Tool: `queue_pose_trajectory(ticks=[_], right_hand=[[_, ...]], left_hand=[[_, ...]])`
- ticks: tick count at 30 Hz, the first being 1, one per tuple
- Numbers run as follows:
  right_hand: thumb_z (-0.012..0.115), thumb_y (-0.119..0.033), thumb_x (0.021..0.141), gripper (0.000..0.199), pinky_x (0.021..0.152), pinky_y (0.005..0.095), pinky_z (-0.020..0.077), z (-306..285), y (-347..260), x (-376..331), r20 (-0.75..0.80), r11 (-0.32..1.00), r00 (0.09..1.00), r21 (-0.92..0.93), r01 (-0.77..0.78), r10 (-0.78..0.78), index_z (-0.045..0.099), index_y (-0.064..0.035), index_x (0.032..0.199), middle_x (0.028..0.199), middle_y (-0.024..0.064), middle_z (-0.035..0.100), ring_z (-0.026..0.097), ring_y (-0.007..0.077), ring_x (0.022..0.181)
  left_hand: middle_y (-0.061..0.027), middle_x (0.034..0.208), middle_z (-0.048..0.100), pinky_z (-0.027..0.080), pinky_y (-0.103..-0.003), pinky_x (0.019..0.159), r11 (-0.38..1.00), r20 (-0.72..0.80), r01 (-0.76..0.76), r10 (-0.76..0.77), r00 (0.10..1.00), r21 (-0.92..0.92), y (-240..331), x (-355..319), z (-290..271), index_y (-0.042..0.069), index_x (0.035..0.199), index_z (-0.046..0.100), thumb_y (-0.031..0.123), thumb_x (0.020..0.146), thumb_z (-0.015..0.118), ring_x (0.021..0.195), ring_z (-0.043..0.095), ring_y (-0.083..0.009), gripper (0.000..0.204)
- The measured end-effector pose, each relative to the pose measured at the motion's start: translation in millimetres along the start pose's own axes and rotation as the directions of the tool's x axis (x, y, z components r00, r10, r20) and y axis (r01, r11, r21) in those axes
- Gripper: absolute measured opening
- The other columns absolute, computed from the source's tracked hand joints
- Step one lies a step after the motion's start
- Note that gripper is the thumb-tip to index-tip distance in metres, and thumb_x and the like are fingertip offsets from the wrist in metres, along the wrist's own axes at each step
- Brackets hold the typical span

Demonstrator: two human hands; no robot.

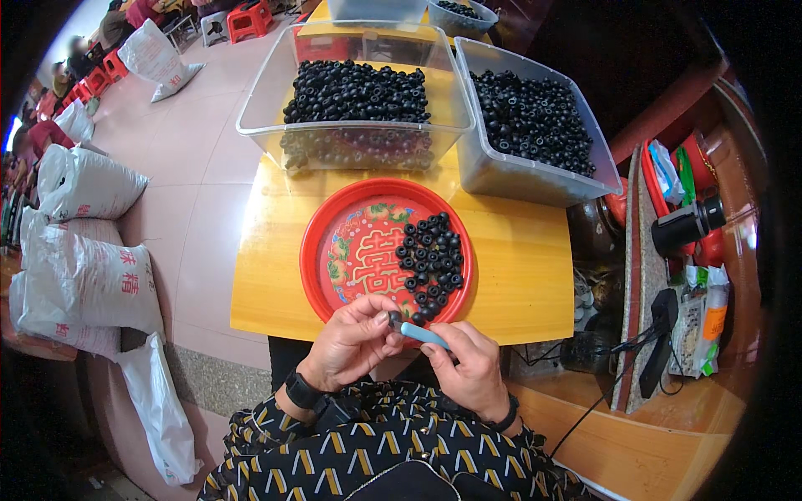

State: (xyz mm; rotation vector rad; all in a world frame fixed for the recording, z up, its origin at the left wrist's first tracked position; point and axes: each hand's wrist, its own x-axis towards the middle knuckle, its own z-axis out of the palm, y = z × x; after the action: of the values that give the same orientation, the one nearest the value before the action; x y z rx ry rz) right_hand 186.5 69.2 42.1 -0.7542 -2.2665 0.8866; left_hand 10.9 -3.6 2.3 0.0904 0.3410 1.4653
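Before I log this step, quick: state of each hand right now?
Left hand: closed, pinching a small black piece.
Right hand: closed, holding a light-blue handle; whether a tool tip extends from it cannot be told.

Tray: gold char.; sacks: red txt

A pale blue tool contrasts with a black bead and a red tray, patterned with a gold-outlined emblem and green, orange and blue florals; the table is yellow, the bins colourless and the beads in them black; white and gold chevrons repeat across a black shirt, matched by black wristbands, while white sacks bear red print, a speckled grey strip borders pale pink floor tiles and stools show red
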Motion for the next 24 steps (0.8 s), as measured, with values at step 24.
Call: queue_pose_trajectory(ticks=[24], right_hand=[[0.059, 0.002, 0.077, 0.024, 0.055, 0.0368, 0.0446, 7, 33, 8, -0.201, 0.927, 0.970, -0.320, -0.197, 0.137, 0.060, -0.0005, 0.101, 0.073, 0.0160, 0.056, 0.057, 0.0312, 0.064]], left_hand=[[-0.0085, 0.079, 0.054, 0.043, -0.029, 0.067, 0.988, 0.161, 0.038, -0.063, 0.985, 0.151, -9, -10, 6, 0.001, 0.098, 0.055, 0.010, 0.087, 0.055, 0.072, 0.049, -0.0164, 0.014]])
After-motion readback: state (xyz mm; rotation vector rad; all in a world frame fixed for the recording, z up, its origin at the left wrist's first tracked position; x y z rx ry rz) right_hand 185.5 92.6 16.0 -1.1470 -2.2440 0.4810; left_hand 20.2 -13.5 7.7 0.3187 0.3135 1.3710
